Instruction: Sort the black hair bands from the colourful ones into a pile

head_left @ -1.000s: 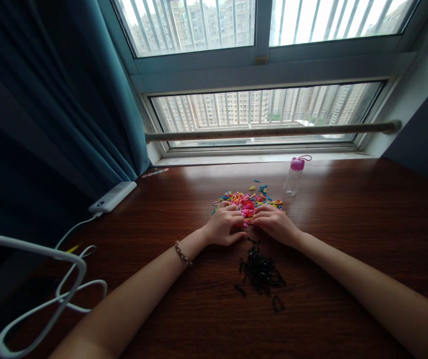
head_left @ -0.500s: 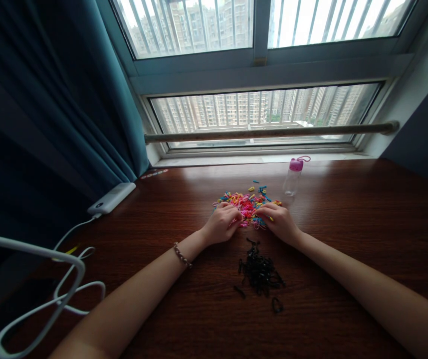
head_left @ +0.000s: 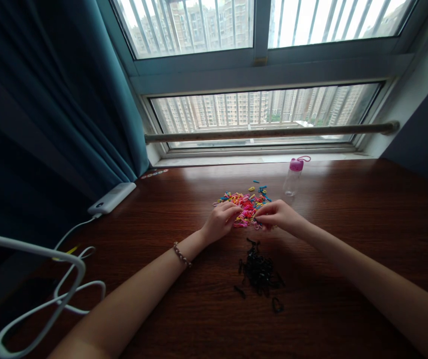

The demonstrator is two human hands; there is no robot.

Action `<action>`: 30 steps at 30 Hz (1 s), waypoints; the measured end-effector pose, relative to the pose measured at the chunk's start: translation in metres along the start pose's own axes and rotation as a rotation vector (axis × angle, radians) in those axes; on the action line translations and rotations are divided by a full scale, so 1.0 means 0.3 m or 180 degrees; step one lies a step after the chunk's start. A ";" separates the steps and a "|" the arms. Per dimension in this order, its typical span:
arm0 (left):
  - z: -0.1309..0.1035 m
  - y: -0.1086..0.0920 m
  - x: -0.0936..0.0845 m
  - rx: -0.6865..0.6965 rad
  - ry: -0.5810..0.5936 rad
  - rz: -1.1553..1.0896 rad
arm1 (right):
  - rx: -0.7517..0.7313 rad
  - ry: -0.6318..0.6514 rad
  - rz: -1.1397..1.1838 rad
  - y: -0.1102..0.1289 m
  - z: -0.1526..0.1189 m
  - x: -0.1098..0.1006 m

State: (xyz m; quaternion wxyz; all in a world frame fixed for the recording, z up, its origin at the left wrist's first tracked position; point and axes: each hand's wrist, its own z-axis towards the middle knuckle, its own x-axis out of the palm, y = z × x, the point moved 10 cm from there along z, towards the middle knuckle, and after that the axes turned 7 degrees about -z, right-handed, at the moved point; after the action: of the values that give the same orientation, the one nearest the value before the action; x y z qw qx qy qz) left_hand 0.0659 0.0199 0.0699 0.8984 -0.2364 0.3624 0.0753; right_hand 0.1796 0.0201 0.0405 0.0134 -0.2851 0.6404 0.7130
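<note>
A pile of small multicoloured hair ties (head_left: 247, 201), pink, red, yellow, orange and blue, lies on the brown table. My left hand (head_left: 220, 222), with a braided bracelet (head_left: 182, 255) on its wrist, rests at the pile's near left side. Its fingers are bent and held together at the hair ties; what they grip, if anything, is hidden. At the pile's right edge my right hand (head_left: 278, 215) makes a pinch of thumb and forefinger. Something small and dark shows at the fingertips, too small to name. Nearer to me lies a heap of black hair ties (head_left: 261, 271).
A clear bottle (head_left: 292, 182) with a pink lid stands behind my right hand. On the left, a white power bank (head_left: 112, 198) is plugged into a white cable (head_left: 66, 294) that loops over the table's edge. A blue curtain (head_left: 98, 99) hangs beside the barred window.
My right hand has shifted slightly, its wrist raised and its fingers drawn into a pinch at the pile's near edge. My left hand has moved only a little.
</note>
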 end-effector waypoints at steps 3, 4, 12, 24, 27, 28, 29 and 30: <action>0.001 0.007 -0.009 -0.0008 -0.0092 -0.0079 | 0.0246 0.1481 0.0190 0.034 -0.072 0.160; 0.001 0.005 -0.009 0.0010 -0.0092 -0.0098 | 0.0236 0.1823 0.0129 0.043 -0.099 0.196; 0.003 -0.015 0.005 0.0114 0.0037 -0.0052 | -0.0830 0.0875 -0.1541 0.102 -0.057 0.143; -0.010 -0.148 0.076 0.0282 0.0589 -0.0595 | -0.0016 0.0952 -0.0371 0.035 -0.028 0.061; -0.030 -0.223 0.139 0.0449 0.1074 -0.0806 | 0.0509 0.0203 0.0127 -0.064 0.016 -0.058; -0.036 -0.238 0.153 0.0496 0.1178 -0.0846 | 0.0669 0.0027 0.0261 -0.098 0.022 -0.082; -0.041 -0.250 0.163 0.0540 0.1242 -0.0866 | 0.0790 -0.0106 0.0358 -0.127 0.025 -0.099; -0.043 -0.257 0.168 0.0584 0.1270 -0.0866 | 0.0859 -0.0196 0.0417 -0.148 0.028 -0.109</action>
State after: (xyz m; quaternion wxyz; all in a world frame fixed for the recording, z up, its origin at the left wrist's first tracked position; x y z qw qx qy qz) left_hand 0.1181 -0.0556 0.0558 0.8287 -0.2107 0.5026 -0.1276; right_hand 0.2207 0.0470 0.0144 0.0248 -0.2163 0.7469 0.6283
